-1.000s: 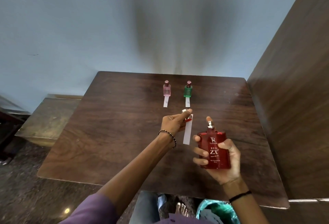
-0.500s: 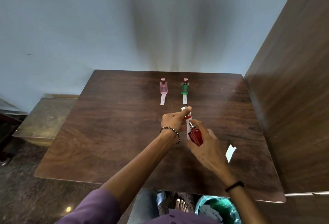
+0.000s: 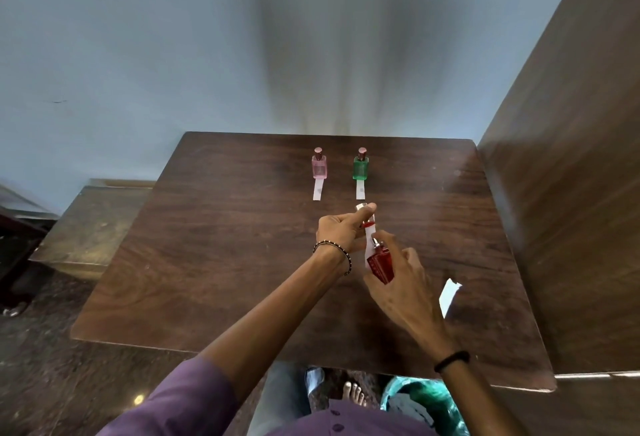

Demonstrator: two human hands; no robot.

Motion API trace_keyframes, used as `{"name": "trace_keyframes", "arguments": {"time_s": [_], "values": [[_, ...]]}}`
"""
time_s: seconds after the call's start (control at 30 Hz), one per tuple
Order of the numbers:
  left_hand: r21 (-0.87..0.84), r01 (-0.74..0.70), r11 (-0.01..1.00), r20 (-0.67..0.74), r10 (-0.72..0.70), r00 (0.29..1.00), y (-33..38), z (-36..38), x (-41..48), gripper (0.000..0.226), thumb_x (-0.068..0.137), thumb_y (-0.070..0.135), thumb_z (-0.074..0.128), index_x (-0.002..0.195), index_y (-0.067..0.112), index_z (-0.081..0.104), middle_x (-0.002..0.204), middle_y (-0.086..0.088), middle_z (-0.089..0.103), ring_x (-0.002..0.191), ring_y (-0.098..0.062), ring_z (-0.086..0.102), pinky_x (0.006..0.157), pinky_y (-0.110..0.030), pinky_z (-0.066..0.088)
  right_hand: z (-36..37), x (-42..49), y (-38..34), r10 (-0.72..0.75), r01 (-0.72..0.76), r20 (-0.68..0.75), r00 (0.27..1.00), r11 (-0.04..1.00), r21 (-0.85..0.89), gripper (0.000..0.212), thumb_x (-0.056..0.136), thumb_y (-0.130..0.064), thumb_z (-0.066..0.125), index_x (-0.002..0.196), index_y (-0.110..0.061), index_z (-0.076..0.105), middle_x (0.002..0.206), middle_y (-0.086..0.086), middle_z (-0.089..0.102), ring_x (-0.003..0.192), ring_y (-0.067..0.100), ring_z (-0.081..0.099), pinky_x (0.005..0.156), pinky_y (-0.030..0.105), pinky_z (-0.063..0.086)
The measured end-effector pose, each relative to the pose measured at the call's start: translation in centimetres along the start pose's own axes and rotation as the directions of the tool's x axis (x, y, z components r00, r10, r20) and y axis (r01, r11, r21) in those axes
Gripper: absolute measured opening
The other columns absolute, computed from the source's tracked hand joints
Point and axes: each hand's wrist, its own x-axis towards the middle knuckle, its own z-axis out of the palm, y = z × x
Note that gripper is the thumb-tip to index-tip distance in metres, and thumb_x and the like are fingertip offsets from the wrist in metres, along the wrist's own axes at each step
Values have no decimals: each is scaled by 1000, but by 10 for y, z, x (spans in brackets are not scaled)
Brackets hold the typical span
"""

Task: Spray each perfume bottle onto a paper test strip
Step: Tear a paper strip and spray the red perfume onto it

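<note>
My right hand [image 3: 401, 283] grips a red perfume bottle [image 3: 380, 262] tilted towards the left, its nozzle close to a white paper test strip [image 3: 370, 235]. My left hand [image 3: 341, 229] pinches that strip upright together with the bottle's silver-and-red cap [image 3: 362, 208]. At the far side of the brown table [image 3: 214, 262] a pink bottle [image 3: 319, 166] and a green bottle [image 3: 361, 166] stand capped. Each has a paper strip lying in front of it, the pink one's strip [image 3: 317, 190] and the green one's strip [image 3: 360, 190].
One more loose paper strip [image 3: 449, 295] lies on the table to the right of my right hand. A tall wooden panel [image 3: 568, 193] rises along the table's right edge. A lower wooden bench [image 3: 93, 224] stands to the left. A green bin [image 3: 426, 404] sits below the near edge.
My right hand has turned the red bottle from label-up at the right to nozzle against the strip in my left hand. A loose strip on the table became visible.
</note>
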Motion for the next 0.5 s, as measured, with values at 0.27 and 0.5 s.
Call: {"name": "trace_keyframes", "arguments": {"time_s": [0.27,0.5], "values": [[5,-9,1000,4,9,1000,0,3,0,38,68,34,88,82,0,79,86,-14,78,85,-28,76,75,-39,63,-2,2,5,18,-19,-10,1000,1000,-11,67,89,-46,65,144,-49,28,114,-1,44,93,17,54,71,27,47],[22,-17,1000,5,17,1000,0,6,0,39,70,36,86,84,1,78,86,-13,78,84,-24,76,74,-36,63,-10,2,8,9,-11,-42,999,999,-47,71,86,-47,68,147,-51,30,111,-4,44,92,12,49,61,12,33]]}}
